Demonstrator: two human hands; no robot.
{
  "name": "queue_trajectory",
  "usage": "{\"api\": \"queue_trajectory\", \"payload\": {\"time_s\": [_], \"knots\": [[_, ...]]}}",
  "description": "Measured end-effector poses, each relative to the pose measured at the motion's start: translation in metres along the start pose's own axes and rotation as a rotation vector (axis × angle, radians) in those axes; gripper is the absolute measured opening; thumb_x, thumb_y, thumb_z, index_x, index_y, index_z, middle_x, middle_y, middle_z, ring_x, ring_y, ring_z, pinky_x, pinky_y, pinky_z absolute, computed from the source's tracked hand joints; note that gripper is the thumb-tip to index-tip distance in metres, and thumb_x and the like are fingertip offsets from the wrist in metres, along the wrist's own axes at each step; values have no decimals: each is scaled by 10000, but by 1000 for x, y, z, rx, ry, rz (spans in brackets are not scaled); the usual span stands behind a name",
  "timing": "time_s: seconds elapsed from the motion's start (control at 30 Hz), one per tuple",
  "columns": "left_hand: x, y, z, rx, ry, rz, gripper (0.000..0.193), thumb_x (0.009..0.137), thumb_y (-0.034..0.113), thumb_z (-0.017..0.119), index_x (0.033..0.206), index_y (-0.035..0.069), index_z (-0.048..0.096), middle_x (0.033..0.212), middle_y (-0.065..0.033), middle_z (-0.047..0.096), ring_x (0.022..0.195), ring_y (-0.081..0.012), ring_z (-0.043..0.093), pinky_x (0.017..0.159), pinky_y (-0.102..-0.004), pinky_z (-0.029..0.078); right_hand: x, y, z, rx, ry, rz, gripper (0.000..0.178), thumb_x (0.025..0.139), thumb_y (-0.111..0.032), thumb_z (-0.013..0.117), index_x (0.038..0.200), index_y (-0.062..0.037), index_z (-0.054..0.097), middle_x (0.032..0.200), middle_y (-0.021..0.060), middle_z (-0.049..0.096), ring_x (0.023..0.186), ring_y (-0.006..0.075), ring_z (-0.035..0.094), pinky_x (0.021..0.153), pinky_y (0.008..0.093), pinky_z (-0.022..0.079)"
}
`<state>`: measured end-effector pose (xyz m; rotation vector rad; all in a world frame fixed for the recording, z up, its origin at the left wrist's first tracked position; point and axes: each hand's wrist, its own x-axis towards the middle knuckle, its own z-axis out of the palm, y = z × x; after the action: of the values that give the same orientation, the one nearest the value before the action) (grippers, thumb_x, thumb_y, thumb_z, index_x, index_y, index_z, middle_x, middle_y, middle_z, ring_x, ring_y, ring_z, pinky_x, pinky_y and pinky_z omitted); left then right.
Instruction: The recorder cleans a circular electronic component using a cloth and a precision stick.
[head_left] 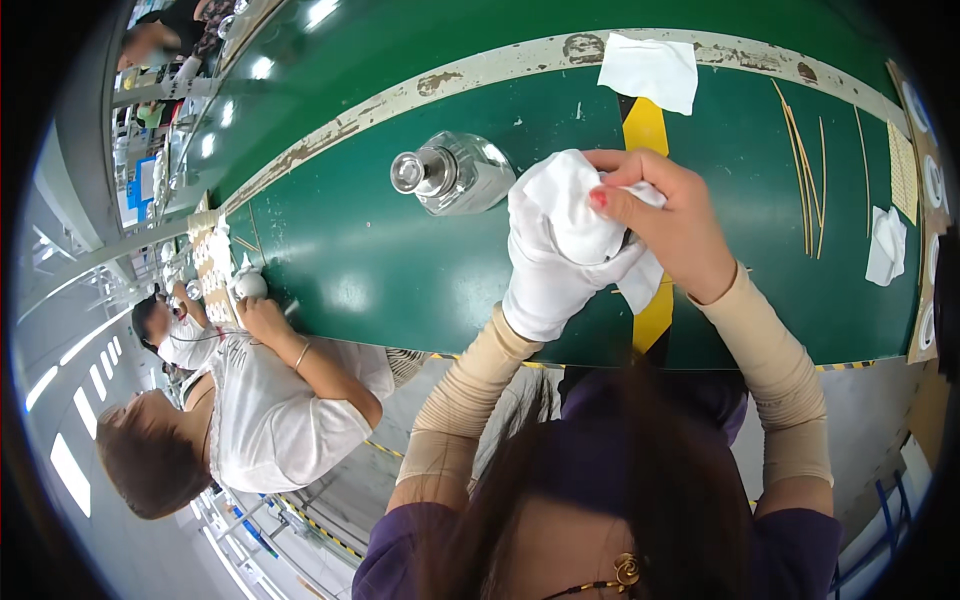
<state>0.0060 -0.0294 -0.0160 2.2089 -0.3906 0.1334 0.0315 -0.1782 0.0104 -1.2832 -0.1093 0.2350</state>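
My left hand [538, 275], in a white glove, is closed around a rounded pale object [588, 240], mostly covered, whose kind I cannot make out. A white cloth [562, 195] drapes over the top of that object. My bare right hand [678, 215] pinches the cloth between thumb and fingers at the object's right side. Just left of my hands, a clear bottle [470, 175] with a silver cap leans away in the view on the green table [380, 270].
A folded white cloth [650, 72] lies at the table's far side, over a yellow and black tape strip [645, 125]. Thin wooden sticks [805, 170] and another white cloth [886, 245] are at the right. A co-worker [285, 420] sits at the left, one hand near a white round object [250, 283].
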Motion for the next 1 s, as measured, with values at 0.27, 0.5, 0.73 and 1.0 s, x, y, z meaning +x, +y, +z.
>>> {"api": "queue_trajectory", "payload": {"time_s": [0.27,0.5,0.73,1.0], "knots": [[1,-6,-1,-65,201,156,930,529,199,896,1285,107,363,1242,-187,431,1097,-335,510,910,-398,457,61,9,-24,-324,47,-43,189,865,-180,641,928,-3,631,852,29,622,815,62,559,715,215,447],[10,-28,-8,-195,50,281,1013,486,173,921,1301,112,323,1307,-183,415,1175,-310,480,984,-403,412,45,-25,-33,-241,210,-148,247,872,-202,630,988,15,630,890,26,633,835,74,570,782,218,444],[14,-33,-11,-238,19,322,938,513,233,915,1280,150,381,1269,-196,461,1159,-333,505,945,-419,453,-31,10,-10,-215,63,-199,157,869,-61,596,998,22,631,1089,61,594,1035,135,543,888,266,426],[17,-19,-13,-201,-48,295,947,538,196,911,1255,144,294,1301,-191,416,1182,-306,479,977,-429,418,-15,14,3,242,65,107,382,862,-14,514,1240,27,486,1219,66,552,1112,135,509,969,273,380]]}}
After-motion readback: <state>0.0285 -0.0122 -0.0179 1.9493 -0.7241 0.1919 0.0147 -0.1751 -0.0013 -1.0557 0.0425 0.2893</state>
